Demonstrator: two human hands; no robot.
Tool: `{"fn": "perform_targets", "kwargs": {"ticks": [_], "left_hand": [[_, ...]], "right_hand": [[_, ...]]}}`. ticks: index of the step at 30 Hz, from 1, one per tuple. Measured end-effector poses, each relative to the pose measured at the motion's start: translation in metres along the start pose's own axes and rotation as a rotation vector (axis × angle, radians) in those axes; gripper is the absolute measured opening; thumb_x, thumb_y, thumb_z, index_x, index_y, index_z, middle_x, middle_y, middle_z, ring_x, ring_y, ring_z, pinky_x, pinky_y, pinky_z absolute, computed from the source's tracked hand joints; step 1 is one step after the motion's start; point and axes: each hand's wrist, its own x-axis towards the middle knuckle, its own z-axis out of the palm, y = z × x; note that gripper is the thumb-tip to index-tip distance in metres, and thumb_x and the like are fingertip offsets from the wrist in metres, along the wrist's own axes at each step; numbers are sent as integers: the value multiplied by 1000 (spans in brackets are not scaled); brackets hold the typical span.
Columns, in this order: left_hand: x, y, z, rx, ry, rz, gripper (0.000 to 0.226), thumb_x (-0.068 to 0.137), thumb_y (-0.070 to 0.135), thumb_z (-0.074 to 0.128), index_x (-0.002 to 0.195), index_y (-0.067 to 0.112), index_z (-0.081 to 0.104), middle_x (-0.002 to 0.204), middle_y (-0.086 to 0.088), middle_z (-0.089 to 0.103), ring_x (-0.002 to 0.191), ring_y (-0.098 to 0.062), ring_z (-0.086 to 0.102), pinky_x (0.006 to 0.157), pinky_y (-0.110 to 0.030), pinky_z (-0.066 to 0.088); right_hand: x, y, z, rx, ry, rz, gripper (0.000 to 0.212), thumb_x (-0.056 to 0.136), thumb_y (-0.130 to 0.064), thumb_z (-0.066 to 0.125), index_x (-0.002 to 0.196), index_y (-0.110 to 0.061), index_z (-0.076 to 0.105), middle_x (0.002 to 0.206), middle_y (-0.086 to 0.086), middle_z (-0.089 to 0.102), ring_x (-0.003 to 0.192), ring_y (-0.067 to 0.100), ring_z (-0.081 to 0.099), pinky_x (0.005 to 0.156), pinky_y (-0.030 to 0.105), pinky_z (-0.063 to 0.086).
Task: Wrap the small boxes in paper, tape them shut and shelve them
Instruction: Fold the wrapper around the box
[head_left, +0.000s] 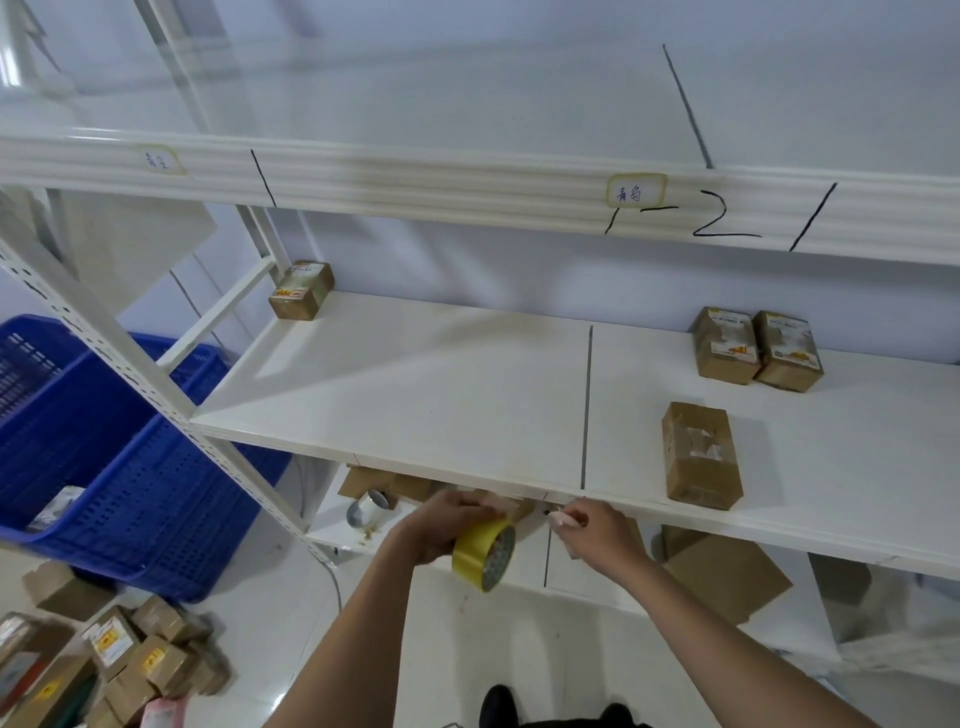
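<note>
There, a white metal shelving unit (467, 176) filled most of the view, with three shelf boards visible. The middle shelf (415, 384) was split by a dark line drawn front to back. At nine o'clock, beside the unit, stood one large blue perforated crate (119, 467).

On the middle shelf sat four wrapped boxes. One small box (301, 290) was in the far corner at about eleven o'clock. A pair of labelled boxes (756, 347), side by side and touching, lay at two o'clock. One brown taped box (701, 456) lay alone near the front edge at three o'clock, well apart from the corner box.

Under that shelf, on the lower shelf (582, 577), lay loose pieces of brown wrapping paper (724, 577) at four o'clock, and one silvery roll (368, 508) at about seven o'clock from the frame's middle. On the floor at eight o'clock was a heap of small boxes (140, 660); the pile was too jumbled to count.

Just below the shelf's front edge, near six o'clock, the left hand (447, 525) had its fingers curled round one roll of yellow tape (485, 553), which hung tilted beneath it. The right hand (597, 525), just beside it, pinched something small and pale between thumb and fingertips; whether that was the tape's end could not be told.
</note>
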Motion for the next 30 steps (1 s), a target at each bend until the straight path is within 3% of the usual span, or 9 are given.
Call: {"fn": "perform_targets", "kwargs": {"ticks": [3, 7, 10, 15, 19, 24, 26, 30], "left_hand": [[3, 39, 3, -4, -3, 85, 17, 91, 24, 72, 99, 10, 78, 104, -9, 71, 97, -26, 68, 81, -36, 59], [10, 77, 17, 40, -9, 148, 17, 91, 28, 72, 97, 14, 79, 107, -11, 72, 98, -29, 69, 81, -40, 61], [16, 103, 39, 55, 13, 199, 18, 94, 25, 69, 101, 11, 78, 101, -5, 71, 90, -22, 68, 69, -29, 58], [36, 140, 81, 44, 34, 263, 14, 92, 25, 70, 93, 13, 79, 100, -6, 71, 89, -23, 66, 74, -34, 56], [55, 167, 115, 53, 42, 328, 14, 91, 25, 72, 92, 13, 79, 101, -6, 72, 91, -24, 67, 73, -34, 57], [78, 195, 159, 36, 55, 362, 13, 88, 27, 74, 86, 16, 80, 105, -8, 73, 97, -31, 68, 79, -42, 59], [83, 204, 177, 15, 54, 375, 13, 89, 25, 74, 85, 15, 79, 103, -9, 73, 93, -29, 68, 77, -41, 59], [92, 218, 208, -4, 73, 384, 11, 90, 24, 72, 87, 16, 79, 104, -8, 73, 92, -29, 68, 79, -43, 59]], "right_hand": [[0, -2, -30, 85, 84, -8, 17, 93, -35, 65, 83, -22, 71, 79, -5, 70, 78, 15, 66, 65, 26, 50], [1, 1, -66, 183, 167, -33, 12, 94, -32, 67, 96, -22, 73, 94, -10, 71, 88, 8, 64, 76, 29, 52], [2, 4, -91, 212, 190, -28, 13, 95, -34, 66, 88, -25, 71, 86, -8, 70, 82, 9, 64, 66, 24, 47], [3, 21, -133, 255, 269, -8, 30, 95, -38, 64, 71, -20, 62, 69, -7, 61, 66, 11, 58, 59, 21, 42], [4, 47, -173, 247, 347, 55, 22, 94, -36, 66, 82, -18, 70, 81, -1, 71, 76, 14, 66, 60, 23, 45], [15, 95, -204, 215, 399, 166, 30, 95, -28, 64, 81, -1, 67, 80, 15, 69, 77, 29, 69, 64, 29, 47], [20, 113, -210, 174, 396, 206, 32, 95, -30, 64, 78, -3, 66, 77, 13, 68, 75, 27, 66, 61, 28, 42], [27, 140, -219, 203, 400, 275, 16, 92, -27, 71, 86, -12, 70, 86, 5, 70, 87, 24, 68, 77, 33, 53]]}}
